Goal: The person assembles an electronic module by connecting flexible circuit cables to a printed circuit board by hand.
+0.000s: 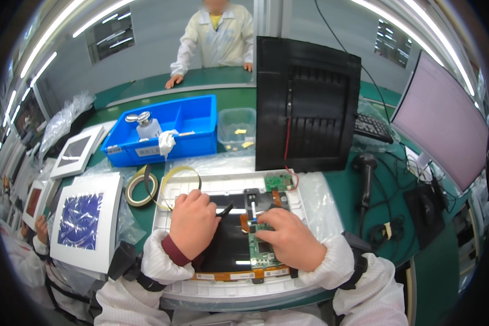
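My left hand (193, 223) is closed, and a slim black pointed piece (225, 210) sticks out from its fingers; its exact kind does not show. It is above the dark panel (223, 247) set in a white frame (163, 217). My right hand (293, 239) has its fingers curled onto a green circuit board (263, 258), thumb and forefinger at the board's upper part. Beside those fingertips lie an orange flex cable (244, 223) and a small blue-and-white piece (254, 211). A smaller green board (277, 182) with a red wire sits at the frame's far right.
A tape roll (140, 189) and a thin yellowish loop (180, 175) lie left. Behind are a blue bin (163, 149) with a pump bottle, a clear tub (236, 130) and an upright black panel (309, 103). At right stand a scanner (366, 185) and monitor (443, 117). A person faces me.
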Tool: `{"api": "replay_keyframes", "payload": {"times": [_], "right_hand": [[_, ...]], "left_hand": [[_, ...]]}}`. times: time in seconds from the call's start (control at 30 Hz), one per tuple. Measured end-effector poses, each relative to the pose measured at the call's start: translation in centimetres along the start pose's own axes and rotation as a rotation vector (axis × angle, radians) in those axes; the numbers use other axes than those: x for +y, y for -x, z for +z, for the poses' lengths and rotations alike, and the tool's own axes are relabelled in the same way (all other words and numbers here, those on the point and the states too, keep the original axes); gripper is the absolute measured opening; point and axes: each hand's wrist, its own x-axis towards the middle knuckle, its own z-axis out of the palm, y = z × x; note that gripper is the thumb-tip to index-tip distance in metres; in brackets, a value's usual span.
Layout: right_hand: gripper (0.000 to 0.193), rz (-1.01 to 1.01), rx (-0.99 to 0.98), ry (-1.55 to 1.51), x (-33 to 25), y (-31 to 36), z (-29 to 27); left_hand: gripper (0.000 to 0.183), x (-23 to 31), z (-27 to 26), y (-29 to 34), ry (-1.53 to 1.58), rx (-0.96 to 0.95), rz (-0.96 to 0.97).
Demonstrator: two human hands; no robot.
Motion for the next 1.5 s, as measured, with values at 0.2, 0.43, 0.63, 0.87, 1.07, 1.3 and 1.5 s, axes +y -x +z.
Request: {"api": "replay_keyframes", "payload": {"times": [0.2, 0.43, 0.63, 0.87, 1.07, 1.3, 1.5], "right_hand": [[0.025, 0.073, 0.117, -0.099, 0.0, -0.2, -0.5], [0.016, 0.152, 0.275, -0.375, 0.4, -0.2, -0.9], [0.007, 0.336, 0.209, -0.501, -0.2, -0.1, -2.1], [0.008, 0.612, 0.133, -0.502, -0.1, 1.7, -4.7], [0.009, 0.592, -0.056, -0.541, -0.7, 3.9, -4.7], [0.008, 0.328, -0.078, -0.366, -0.5, 4.3, -3.7], [0.008, 0.317, -0.126, -0.3, -0.6, 4.6, -3.2]], "left_hand": [[0.006, -0.1, 0.5, -0.5, 0.265, 0.022, 0.116], [0.006, 1.0, -1.2, -0.9, 0.713, -0.082, 0.339], [0.004, 1.5, -1.4, -0.5, 0.795, -0.07, 0.18], [0.009, 1.8, -2.6, 0.3, 0.703, -0.04, 0.053], [0.015, 2.4, -4.1, 0.6, 0.703, -0.361, 0.118], [0.011, 2.8, -3.7, 1.4, 0.658, -0.415, 0.199], [0.008, 2.7, -3.2, 1.2, 0.676, -0.53, 0.281]]}}
